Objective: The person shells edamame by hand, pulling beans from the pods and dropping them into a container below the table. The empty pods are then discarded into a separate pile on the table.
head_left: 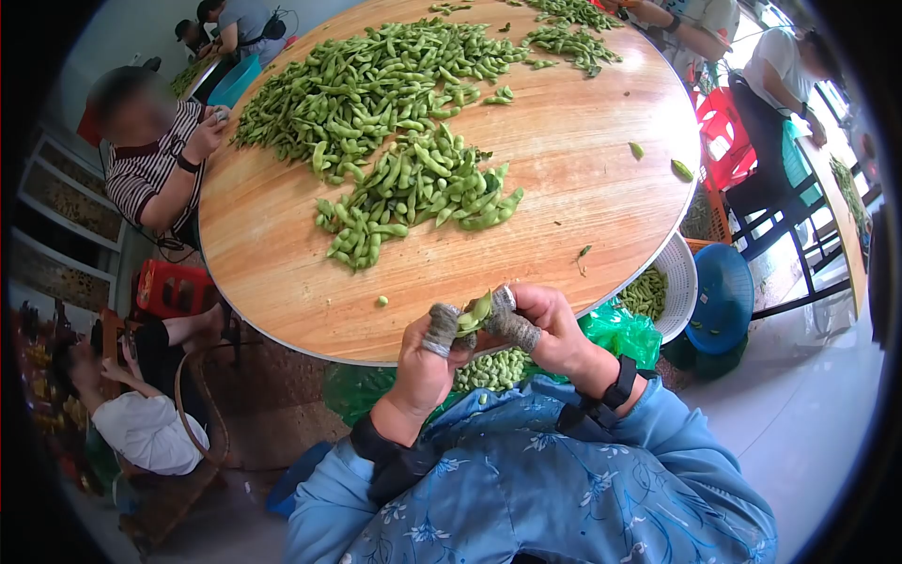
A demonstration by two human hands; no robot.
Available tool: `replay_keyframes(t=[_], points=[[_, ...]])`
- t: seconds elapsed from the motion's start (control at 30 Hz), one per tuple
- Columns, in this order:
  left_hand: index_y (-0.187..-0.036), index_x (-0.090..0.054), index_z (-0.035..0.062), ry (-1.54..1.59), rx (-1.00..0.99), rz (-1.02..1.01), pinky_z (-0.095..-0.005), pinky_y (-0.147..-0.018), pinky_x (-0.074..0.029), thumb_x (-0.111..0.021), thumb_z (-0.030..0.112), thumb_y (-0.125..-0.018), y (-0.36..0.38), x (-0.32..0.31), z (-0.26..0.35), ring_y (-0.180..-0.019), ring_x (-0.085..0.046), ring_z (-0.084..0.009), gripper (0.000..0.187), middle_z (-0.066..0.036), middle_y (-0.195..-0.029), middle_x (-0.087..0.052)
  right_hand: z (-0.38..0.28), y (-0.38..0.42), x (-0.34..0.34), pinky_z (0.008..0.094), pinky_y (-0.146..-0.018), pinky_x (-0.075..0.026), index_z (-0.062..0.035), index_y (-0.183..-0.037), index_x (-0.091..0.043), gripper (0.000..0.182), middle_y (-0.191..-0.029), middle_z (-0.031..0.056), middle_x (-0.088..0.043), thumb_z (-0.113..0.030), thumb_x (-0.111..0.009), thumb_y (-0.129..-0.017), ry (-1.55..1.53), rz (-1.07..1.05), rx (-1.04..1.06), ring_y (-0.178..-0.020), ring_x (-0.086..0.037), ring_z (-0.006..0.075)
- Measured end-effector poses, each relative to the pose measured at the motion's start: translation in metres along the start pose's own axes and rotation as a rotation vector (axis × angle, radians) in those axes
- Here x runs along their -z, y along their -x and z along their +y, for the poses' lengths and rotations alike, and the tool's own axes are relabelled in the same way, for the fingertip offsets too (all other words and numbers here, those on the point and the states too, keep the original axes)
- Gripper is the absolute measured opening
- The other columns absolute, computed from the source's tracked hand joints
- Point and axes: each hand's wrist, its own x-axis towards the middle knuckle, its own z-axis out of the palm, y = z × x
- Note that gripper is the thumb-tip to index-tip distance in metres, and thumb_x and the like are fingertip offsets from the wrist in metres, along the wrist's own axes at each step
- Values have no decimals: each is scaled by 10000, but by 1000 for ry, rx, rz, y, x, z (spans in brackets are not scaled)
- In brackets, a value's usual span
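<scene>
Between my two hands, just past the near edge of the round wooden table, is a green edamame pod. My left hand pinches it from the left, with a grey cloth wrap on the finger. From the other side my right hand closes on the pod, its wrapped fingers pressed close to it. Below both hands, shelled beans lie in a green plastic bag over my lap. A small heap of edamame pods sits ahead on the table. One loose bean lies left of my hands.
A larger mound of pods covers the far left of the table. To the right stand a white basket with pods in it and a blue basket. A person in a striped shirt sits at the left; others work around.
</scene>
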Motion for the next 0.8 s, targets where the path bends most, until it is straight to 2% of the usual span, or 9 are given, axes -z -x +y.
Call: replay_keyframes(t=[0.13,0.2,0.23,0.3,0.43,0.53,0.63,0.77,0.8], points=[[-884,-548,17,79,90,-214,-232,-598,-436,-494,181,-895,-4,-5,11,-701,-494,-57,173,2,-745,-561,-3,-1,1,243,-704,-478,17,-930,-547,207,-832,31,-595,-182,-536,-874,-15,-19,8,-788,-560,89],[-895,-534,22,-650,-205,52,-195,-582,-395,-499,225,-894,-1,-34,13,-643,-463,-55,206,29,-754,-520,-11,0,0,247,-713,-478,25,-945,-549,213,-838,34,-597,-176,-532,-874,56,3,-63,-792,-565,95],[-895,-534,22,-649,-204,54,-195,-582,-395,-499,225,-894,-1,-30,13,-643,-463,-55,206,29,-754,-520,-13,0,0,247,-713,-478,25,-945,-549,213,-838,34,-597,-176,-532,-874,56,3,-65,-792,-565,95],[-878,-545,-11,-874,-169,-23,-216,-622,-444,-576,80,-837,-4,-21,14,-709,-497,-44,104,-2,-796,-569,-17,0,-1,248,-725,-475,28,-942,-553,206,-841,40,-597,-163,-541,-868,103,1,-85,-799,-571,102],[-850,-537,-14,-549,39,-83,-209,-599,-426,-587,34,-809,-3,-22,25,-693,-473,-35,80,22,-760,-542,-14,1,2,242,-729,-470,25,-922,-562,173,-844,41,-597,-135,-551,-857,67,-81,-21,-799,-572,101],[-841,-537,-10,-510,115,-111,-215,-585,-410,-550,10,-806,-1,-8,25,-685,-457,-35,43,21,-738,-536,-10,1,5,237,-717,-466,23,-904,-569,149,-846,40,-596,-113,-565,-843,46,-98,2,-788,-568,96],[-839,-529,-15,-796,27,-106,-226,-585,-409,-513,5,-796,1,-13,28,-679,-458,-48,50,0,-723,-544,-8,0,4,239,-706,-465,24,-899,-568,136,-833,34,-596,-97,-566,-836,13,-105,-14,-767,-566,97],[-852,-522,-26,-884,-128,-38,-242,-597,-417,-476,-4,-785,-2,-12,15,-675,-468,-66,85,-28,-706,-543,-16,0,-3,236,-674,-457,36,-863,-568,97,-784,44,-600,-52,-562,-821,209,-60,-23,-751,-558,90],[-926,-512,-35,-894,-47,-41,-268,-708,-450,-407,-13,-823,-2,-11,17,-792,-503,-103,149,-41,-825,-548,-18,0,-4,235,-664,-454,40,-849,-568,83,-767,48,-600,-37,-558,-817,338,-47,4,-748,-554,86]])
